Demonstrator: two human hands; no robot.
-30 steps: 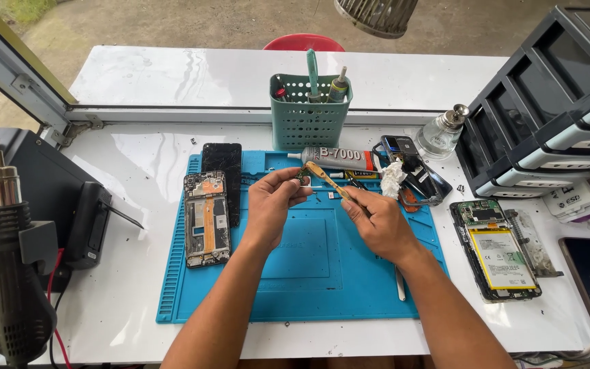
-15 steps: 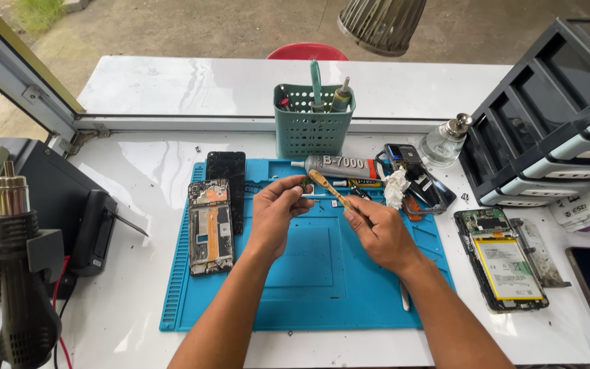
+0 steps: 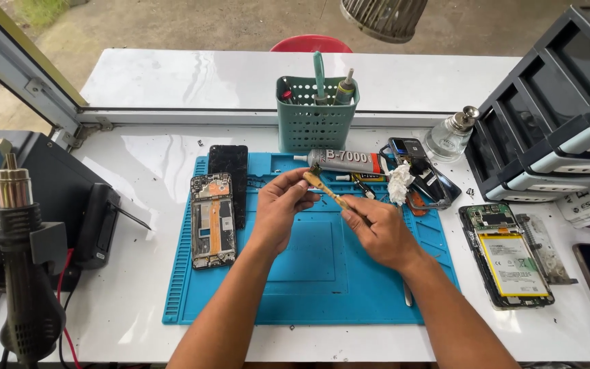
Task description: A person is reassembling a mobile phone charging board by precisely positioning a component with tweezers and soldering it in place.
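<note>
White worktop (image 3: 138, 178) under everything, blue mat (image 3: 308, 273) directly below both hands. Dark drawer rack (image 3: 554, 116) far right of the fingers, heat gun (image 3: 22, 273) on its stand far left. Green basket (image 3: 317, 113) with tools stands beyond the fingers, upright. Opened phone with battery (image 3: 510, 256) lies right of the right hand, off the mat. Phone frame (image 3: 212, 220) and black screen panel (image 3: 229, 179) lie left of the left hand, side by side, at the mat's left edge. Glue tube (image 3: 343, 161) lies flat just beyond the fingertips. White tissue wad (image 3: 399, 183) and dark phone part (image 3: 421, 171) just right of the fingertips. Glass bottle (image 3: 451, 135) further right.

Left hand (image 3: 280, 208): fingers curled shut, pinching something small at the tips; too small to tell what. Right hand (image 3: 377, 229): fingers closed on the handle of a small brush (image 3: 324, 189), wooden, tilted, head end meeting the left fingertips. Both hands held above the mat, close together, brush bridging between them.
</note>
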